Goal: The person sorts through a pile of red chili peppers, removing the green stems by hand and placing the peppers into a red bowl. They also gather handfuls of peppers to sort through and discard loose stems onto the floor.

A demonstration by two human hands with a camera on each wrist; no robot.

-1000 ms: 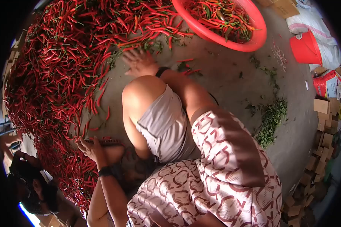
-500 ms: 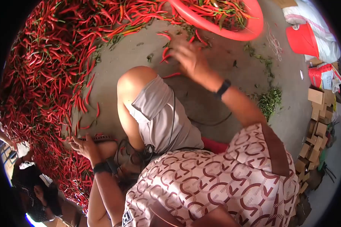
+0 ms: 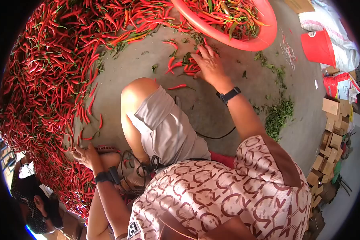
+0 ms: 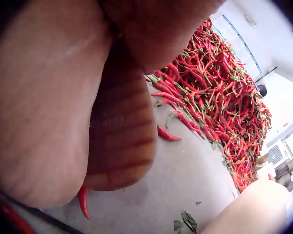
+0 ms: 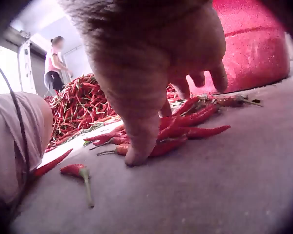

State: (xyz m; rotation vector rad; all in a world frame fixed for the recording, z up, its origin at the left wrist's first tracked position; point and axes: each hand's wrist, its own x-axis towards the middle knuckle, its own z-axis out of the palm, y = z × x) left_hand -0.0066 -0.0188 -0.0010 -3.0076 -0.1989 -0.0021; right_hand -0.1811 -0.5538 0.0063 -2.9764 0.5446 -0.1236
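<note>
My right hand (image 3: 212, 68) is low over a few loose red chili peppers (image 3: 174, 66) on the floor beside the red basin. In the right wrist view its thumb is down on the near side of these chilies (image 5: 200, 131), with the other fingers spread on the far side. My left hand (image 3: 87, 157) rests by my foot at the edge of the big chili pile (image 3: 48, 80), fingers loosely extended. The left wrist view shows a ridged brown shoe sole (image 4: 119, 141) close by, and no chili in that hand.
The red basin (image 3: 268, 36) full of chilies stands at the top. Green leaf scraps (image 3: 280, 118) lie to the right, with a red bucket (image 3: 318, 47), white sacks and cardboard boxes (image 3: 328, 154) beyond. A cable (image 3: 216, 137) runs by my knee. Another person (image 3: 36, 196) is at lower left.
My right hand swung from the pile edge by my knee rightward to the loose chilies near the basin, where it is now lower. The left hand stayed by the foot.
</note>
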